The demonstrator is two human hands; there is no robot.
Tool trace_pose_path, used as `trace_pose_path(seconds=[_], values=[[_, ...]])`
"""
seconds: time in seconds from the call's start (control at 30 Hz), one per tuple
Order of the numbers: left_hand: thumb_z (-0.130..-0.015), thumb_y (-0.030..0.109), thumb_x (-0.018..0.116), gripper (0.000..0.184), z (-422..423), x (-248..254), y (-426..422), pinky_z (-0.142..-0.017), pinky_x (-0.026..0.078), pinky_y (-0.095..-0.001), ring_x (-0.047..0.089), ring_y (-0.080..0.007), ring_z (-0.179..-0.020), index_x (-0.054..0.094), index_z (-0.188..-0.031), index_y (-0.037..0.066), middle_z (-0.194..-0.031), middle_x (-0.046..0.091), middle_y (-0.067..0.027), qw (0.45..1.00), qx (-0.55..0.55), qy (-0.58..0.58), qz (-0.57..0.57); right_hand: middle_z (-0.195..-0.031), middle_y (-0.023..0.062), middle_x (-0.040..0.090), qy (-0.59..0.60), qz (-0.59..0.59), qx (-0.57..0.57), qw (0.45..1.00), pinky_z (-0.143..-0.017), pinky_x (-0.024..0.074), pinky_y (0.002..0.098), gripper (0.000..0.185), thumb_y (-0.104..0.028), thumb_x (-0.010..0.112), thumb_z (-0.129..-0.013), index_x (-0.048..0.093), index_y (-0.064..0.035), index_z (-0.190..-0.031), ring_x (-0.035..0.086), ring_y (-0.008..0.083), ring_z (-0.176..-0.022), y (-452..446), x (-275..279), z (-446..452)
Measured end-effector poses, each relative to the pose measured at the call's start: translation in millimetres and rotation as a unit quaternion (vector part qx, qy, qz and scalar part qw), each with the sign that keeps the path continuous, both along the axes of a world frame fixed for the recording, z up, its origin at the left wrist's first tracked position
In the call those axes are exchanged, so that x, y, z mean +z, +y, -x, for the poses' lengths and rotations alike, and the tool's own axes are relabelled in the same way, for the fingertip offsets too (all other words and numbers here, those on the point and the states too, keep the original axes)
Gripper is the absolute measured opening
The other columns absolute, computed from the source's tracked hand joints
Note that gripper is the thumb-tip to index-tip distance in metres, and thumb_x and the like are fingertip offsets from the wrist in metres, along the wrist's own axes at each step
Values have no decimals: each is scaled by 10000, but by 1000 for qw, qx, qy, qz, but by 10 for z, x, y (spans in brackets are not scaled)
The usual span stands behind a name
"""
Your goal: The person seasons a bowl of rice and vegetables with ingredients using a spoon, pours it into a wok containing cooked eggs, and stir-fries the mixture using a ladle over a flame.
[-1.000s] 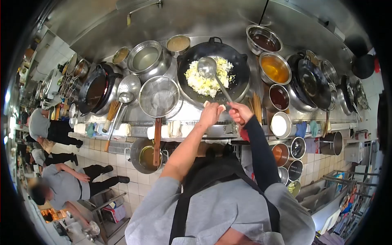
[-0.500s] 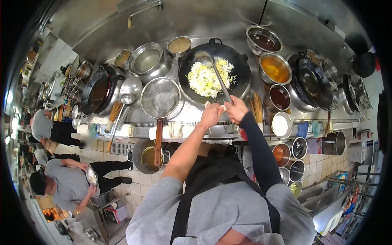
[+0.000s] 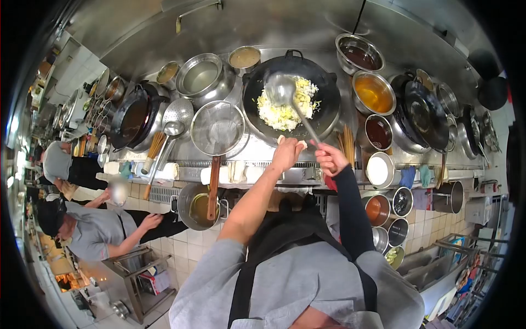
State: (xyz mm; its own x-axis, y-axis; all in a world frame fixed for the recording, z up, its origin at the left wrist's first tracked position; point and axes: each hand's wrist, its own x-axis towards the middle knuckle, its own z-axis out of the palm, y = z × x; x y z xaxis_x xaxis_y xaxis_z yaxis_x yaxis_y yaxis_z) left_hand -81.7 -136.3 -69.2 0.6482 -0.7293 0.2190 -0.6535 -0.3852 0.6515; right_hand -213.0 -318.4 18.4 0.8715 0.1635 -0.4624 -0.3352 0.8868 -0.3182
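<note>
A black wok (image 3: 252, 112) sits on the range in front of me, holding loose white rice mixed with yellow egg bits (image 3: 276, 116). My left hand (image 3: 287, 156) is closed at the wok's near rim, around what looks like a pale folded cloth (image 3: 301, 144); the part of the rim under it is hidden. In my right hand (image 3: 331, 159) is the end of a long metal ladle (image 3: 304, 119). The ladle's bowl, slightly blurred, is over the far left part of the rice.
A wire strainer (image 3: 218, 127) and a steel pot (image 3: 223, 88) stand left of the wok. To its right are a bamboo brush (image 3: 347, 145), a bowl of amber liquid (image 3: 373, 94) and a dark sauce pot (image 3: 378, 131). A co-worker (image 3: 96, 230) stands at lower left.
The ladle's bowl has turned and moved slightly down over the rice. My right hand has shifted right and lower, its grip looser. The co-worker's arms and dish have moved apart.
</note>
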Motion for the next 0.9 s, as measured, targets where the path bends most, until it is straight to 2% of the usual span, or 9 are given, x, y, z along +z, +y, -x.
trace_pose_path(seconds=[0.07,0.1,0.2,0.33,0.47,0.6,0.7,0.8,0.9], values=[[-1050,308,607,321,-32,48,-26,-912,463,-512,582,-439,-973,660,-939,11,-982,671,-205,1000,-3,1,3,-716,-10,485,68,46,12,997,-373,284,207,360,-163,625,-1062,526,-86,-1400,399,35,-492,-55,-366,-207],[-1051,306,604,326,-20,74,-33,-937,464,-507,588,-441,-997,664,-935,8,-1009,676,-208,1000,12,17,-17,-718,-6,494,91,246,-14,965,-366,293,224,418,-138,616,-1053,497,-96,-1452,412,49,-490,114,-365,-252],[-1054,308,602,326,-6,60,-31,-947,468,-509,589,-446,-1021,664,-951,6,-1017,680,-213,999,18,27,-11,-721,-5,503,32,401,-11,915,-369,304,235,258,-131,619,-1045,533,-77,-1281,427,57,-496,388,356,123],[-1054,313,603,335,-19,-36,-27,-933,466,-518,577,-455,-1025,661,-944,2,-1011,674,-221,1000,7,13,-9,-702,-42,460,74,30,33,996,-368,310,242,337,-125,585,-1059,523,-113,-1390,377,56,-456,-44,-220,90],[-1057,308,601,342,31,92,27,-927,459,-519,566,-456,-1007,653,-937,-7,-995,663,-224,999,5,34,-20,-696,-50,449,36,422,-4,906,-360,299,237,383,-118,577,-1064,509,-128,-1441,357,43,-442,378,371,397],[-1060,310,598,346,-26,119,-50,-924,464,-513,568,-447,-1006,652,-940,-9,-995,662,-219,1000,9,24,10,-700,-53,465,90,230,38,968,-349,263,220,307,-126,558,-1077,544,-150,-1383,366,35,-435,228,1016,1153],[-1062,313,594,343,-12,80,5,-926,467,-510,570,-442,-1014,661,-960,-8,-1011,666,-214,1000,7,19,4,-705,-46,474,67,134,25,988,-367,266,211,87,-143,574,-1073,558,-163,-1156,362,34,-448,94,-31,703],[-1064,316,590,340,-6,46,-1,-931,469,-509,571,-438,-1027,673,-988,-5,-1028,672,-211,999,9,30,-8,-678,-31,468,59,403,-2,913,-354,289,233,404,-134,554,-1086,483,-99,-1483,347,48,-415,421,191,132],[-1064,316,587,338,-12,77,-8,-941,469,-507,575,-434,-1035,682,-1000,-2,-1039,677,-210,1000,2,28,-13,-679,-22,464,-8,421,-20,907,-358,296,232,483,-119,538,-1087,425,-111,-1557,347,53,-415,429,720,481]])
